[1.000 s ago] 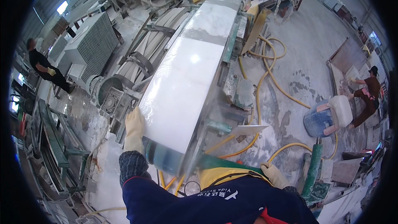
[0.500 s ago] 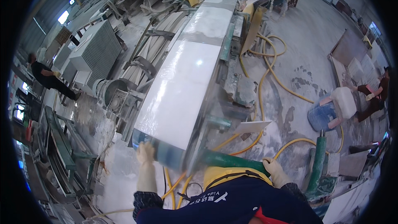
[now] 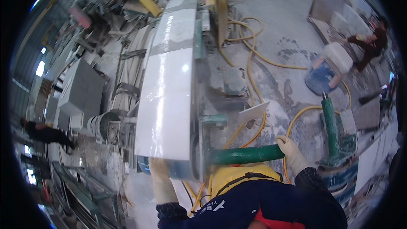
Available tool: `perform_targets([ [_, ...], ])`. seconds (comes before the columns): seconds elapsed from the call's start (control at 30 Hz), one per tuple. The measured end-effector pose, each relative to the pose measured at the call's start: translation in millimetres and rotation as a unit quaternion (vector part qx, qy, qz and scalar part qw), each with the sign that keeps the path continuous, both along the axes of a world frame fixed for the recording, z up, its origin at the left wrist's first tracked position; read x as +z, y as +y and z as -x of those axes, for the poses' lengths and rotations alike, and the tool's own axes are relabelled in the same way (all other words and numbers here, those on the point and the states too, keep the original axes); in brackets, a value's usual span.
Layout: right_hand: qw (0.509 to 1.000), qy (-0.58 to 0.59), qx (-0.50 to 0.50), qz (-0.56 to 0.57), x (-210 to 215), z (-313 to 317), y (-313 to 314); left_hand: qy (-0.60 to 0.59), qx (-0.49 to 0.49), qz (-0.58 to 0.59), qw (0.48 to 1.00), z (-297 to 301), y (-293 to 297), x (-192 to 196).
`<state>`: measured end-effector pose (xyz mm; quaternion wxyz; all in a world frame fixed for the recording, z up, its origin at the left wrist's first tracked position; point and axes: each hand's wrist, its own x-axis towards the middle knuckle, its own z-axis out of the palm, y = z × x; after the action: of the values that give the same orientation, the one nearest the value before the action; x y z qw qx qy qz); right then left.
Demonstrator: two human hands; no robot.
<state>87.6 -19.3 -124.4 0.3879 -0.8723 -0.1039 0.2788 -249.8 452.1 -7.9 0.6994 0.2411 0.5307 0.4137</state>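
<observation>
Setting: stone workshop, floor [image 3: 292,38] grey with dust and slurry, seen from above the worker's head.
Slab: long white polished stone slab [image 3: 167,97], lying flat on a machine bed [image 3: 203,51], running away from the worker toward the top of the view; near end just above the left hand.
Left hand: gloved left hand [image 3: 159,174], pressed flat against the near end of the slab, fingers extended rather than curled; not clasping anything.
Right hand: gloved right hand [image 3: 290,150], wrapped around the end of a green pipe handle [image 3: 246,154]; fingers closed on it.
Handle: horizontal, reaching from the machine's near right corner across to the right hand, just below a small white tile [image 3: 253,112].
Hoses: yellow hoses [image 3: 254,55], looped over the floor right of the machine, one passing under the handle.
Right side: upright green post [image 3: 330,129] on a wet base; blue bucket [image 3: 319,78] farther off.
Others: a person in dark red [image 3: 369,44] bent over slabs at upper right; another person in black [image 3: 44,133] at far left.
Clothing: dark blue sleeves and yellow apron [image 3: 241,178] at the bottom edge.
</observation>
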Motion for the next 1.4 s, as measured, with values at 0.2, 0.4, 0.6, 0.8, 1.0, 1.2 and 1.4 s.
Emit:
perform_targets([
  [0.2, 0.991, 0.055, -0.109, -0.05, 60, 9, -2, -0.199, -0.133, -0.087, 0.967, -13, 27, 32],
  [0.4, 0.997, 0.004, -0.065, -0.043, 101, 30, 22, -0.179, -0.13, -0.065, 0.973, -43, 34, 23],
  [0.6, 0.993, -0.013, -0.053, -0.102, 145, 45, 3, -0.193, -0.196, -0.098, 0.956, -2, 6, 67],
  [0.8, 0.992, 0.051, -0.048, -0.103, 180, 65, -12, -0.053, -0.262, -0.255, 0.929, 6, -63, 121],
  [1.0, 0.972, -0.139, 0.027, -0.189, 190, 48, 2, -0.028, -0.34, -0.259, 0.904, -79, -157, 116],
  [1.2, 0.909, -0.344, -0.004, -0.235, 206, 22, -35, -0.076, -0.55, -0.173, 0.813, -165, -266, 99],
  [1.4, 0.866, -0.452, -0.162, -0.136, 222, 9, -81, -0.076, -0.741, -0.143, 0.652, -209, -341, 76],
])
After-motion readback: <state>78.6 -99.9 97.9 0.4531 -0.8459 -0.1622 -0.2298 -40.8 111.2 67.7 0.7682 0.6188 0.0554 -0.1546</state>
